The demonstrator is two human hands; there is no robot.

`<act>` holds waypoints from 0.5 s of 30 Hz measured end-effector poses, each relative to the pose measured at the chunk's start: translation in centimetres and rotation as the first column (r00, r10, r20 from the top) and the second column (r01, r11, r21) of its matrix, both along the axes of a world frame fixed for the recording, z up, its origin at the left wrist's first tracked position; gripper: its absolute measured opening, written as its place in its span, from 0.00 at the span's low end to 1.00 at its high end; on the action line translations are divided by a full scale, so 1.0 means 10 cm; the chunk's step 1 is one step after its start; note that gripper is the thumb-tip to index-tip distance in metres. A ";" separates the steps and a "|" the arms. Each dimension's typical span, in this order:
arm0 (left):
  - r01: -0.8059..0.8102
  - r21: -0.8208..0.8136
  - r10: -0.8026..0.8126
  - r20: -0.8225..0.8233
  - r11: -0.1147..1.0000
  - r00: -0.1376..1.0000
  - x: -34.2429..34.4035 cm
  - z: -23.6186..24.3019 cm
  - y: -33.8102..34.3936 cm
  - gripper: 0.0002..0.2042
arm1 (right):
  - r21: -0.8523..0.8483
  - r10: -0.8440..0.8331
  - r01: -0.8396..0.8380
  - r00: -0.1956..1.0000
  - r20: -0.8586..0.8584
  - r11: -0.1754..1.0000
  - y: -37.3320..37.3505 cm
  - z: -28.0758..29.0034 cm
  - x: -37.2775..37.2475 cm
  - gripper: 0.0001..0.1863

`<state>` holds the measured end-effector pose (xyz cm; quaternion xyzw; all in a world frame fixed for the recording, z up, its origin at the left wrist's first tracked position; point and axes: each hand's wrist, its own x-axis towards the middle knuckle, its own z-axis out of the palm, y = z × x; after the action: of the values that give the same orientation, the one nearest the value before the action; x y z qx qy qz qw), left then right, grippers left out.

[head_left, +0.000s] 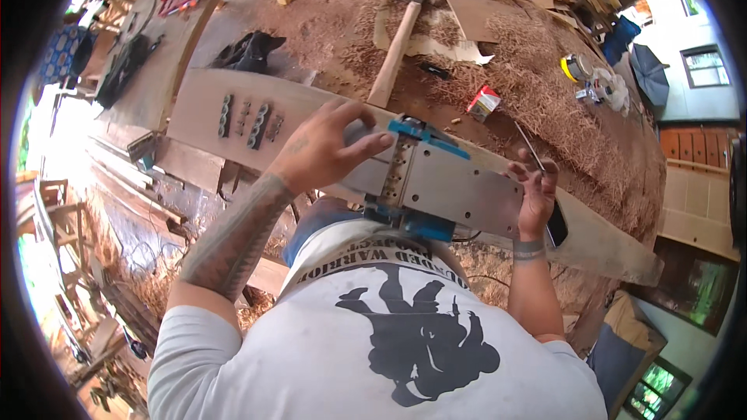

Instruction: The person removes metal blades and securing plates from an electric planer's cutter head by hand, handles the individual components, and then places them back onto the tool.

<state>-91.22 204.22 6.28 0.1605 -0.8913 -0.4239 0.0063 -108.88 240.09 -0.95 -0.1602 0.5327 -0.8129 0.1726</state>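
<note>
An upside-down blue power planer point(424, 225) lies across a long wooden board point(607, 241), its flat metal sole point(459, 187) facing up. My left hand point(331, 144) is over the left end of the sole, fingers bent and thumb apart, with nothing visible in it. My right hand point(537, 194) is raised over the board's right part, fingers curled around a thin, dark metal rod point(529, 142). Beside that wrist is a flat black object point(557, 224), partly hidden. Two dark bars with round holes or heads point(259, 126) lie on the board's left part beside small screws point(242, 114).
A wooden-handled hammer point(397, 50) rests beyond the board. Shavings cover the ground, with a red and white packet point(484, 101) and a yellow tape roll point(576, 68) on them. A black cloth or bag point(249, 52) lies behind the board. A wooden bench point(167, 39) stands far left.
</note>
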 end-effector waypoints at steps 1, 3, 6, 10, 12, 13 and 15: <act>0.001 0.001 -0.001 -0.047 1.000 0.999 -0.02 -0.02 -0.01 0.25 | 0.054 0.016 -0.012 0.998 -0.066 0.998 0.03 -0.02 0.00 0.17; 0.009 0.028 -0.007 -0.079 1.000 0.997 -0.01 0.00 -0.04 0.25 | 0.035 0.014 -0.012 0.998 -0.066 0.999 0.07 -0.07 0.00 0.16; 0.056 -0.024 -0.058 -0.131 0.998 0.990 0.02 -0.02 -0.03 0.25 | 0.057 -0.019 0.024 0.996 -0.085 0.998 -0.01 -0.01 0.04 0.15; 0.078 -0.077 -0.090 -0.166 0.994 0.982 0.09 0.02 0.02 0.23 | 0.329 0.160 -0.049 0.933 -0.322 0.943 0.10 0.07 0.02 0.17; 0.067 -0.071 -0.077 -0.158 0.995 0.984 0.20 0.01 0.03 0.22 | 0.394 0.174 -0.035 0.930 -0.324 0.919 -0.06 0.38 0.10 0.16; 0.048 -0.070 -0.060 -0.187 0.996 0.980 0.24 -0.02 0.05 0.22 | 0.497 0.319 -0.054 0.824 -0.468 0.866 -0.14 0.55 0.07 0.15; 0.037 -0.065 -0.049 -0.200 0.997 0.978 0.28 -0.03 0.09 0.21 | 0.614 0.491 0.003 0.597 -0.635 0.789 -0.39 0.91 0.10 0.15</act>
<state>-88.39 205.13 5.96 0.0971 -0.9018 -0.4108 0.0924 -107.89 236.15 8.14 -0.5078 0.7365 -0.4391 0.0833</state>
